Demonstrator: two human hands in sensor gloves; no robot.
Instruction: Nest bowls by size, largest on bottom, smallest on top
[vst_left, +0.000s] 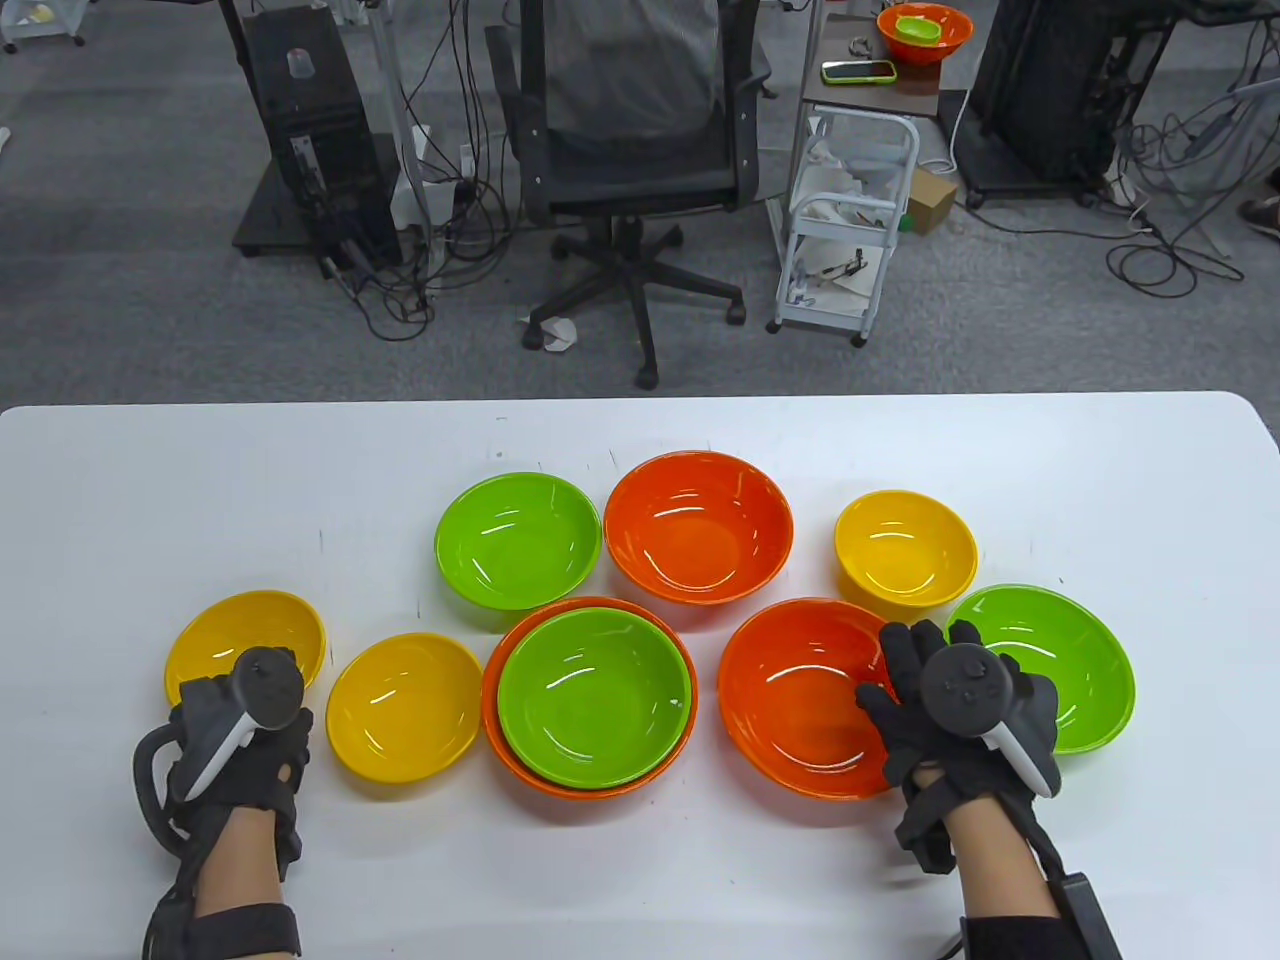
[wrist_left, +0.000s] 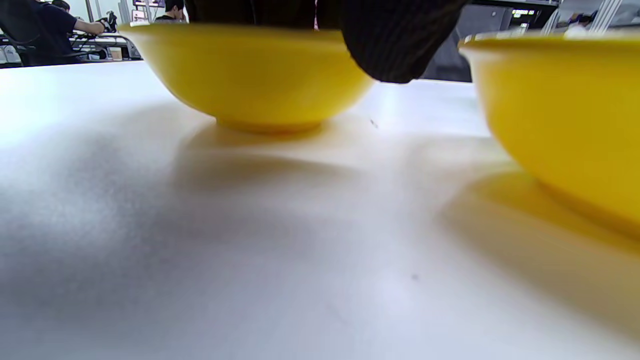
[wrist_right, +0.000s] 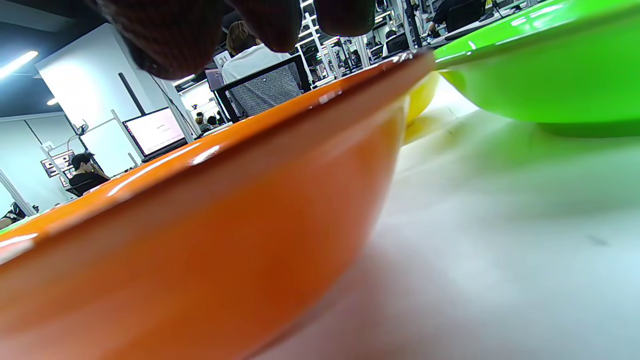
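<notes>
Several bowls sit on the white table (vst_left: 640, 880). A green bowl (vst_left: 595, 697) is nested in an orange bowl (vst_left: 490, 700) at the front centre. Loose bowls: green (vst_left: 518, 540), orange (vst_left: 698, 525) and yellow (vst_left: 905, 550) at the back, orange (vst_left: 800, 700) and green (vst_left: 1075, 650) at the right, and yellow (vst_left: 245, 635) and yellow (vst_left: 405, 705) at the left. My left hand (vst_left: 240, 730) is at the far-left yellow bowl's (wrist_left: 250, 75) near rim, thumb (wrist_left: 395, 50) outside; its grip is hidden. My right hand (vst_left: 935, 690) hovers open over the right orange bowl's (wrist_right: 225, 225) right rim.
The right green bowl (wrist_right: 540, 65) stands close beside the right orange bowl, with a narrow gap under my right hand. The second yellow bowl (wrist_left: 565, 125) is just right of my left hand. An office chair (vst_left: 630, 150) and a cart (vst_left: 850, 220) stand beyond the table's far edge.
</notes>
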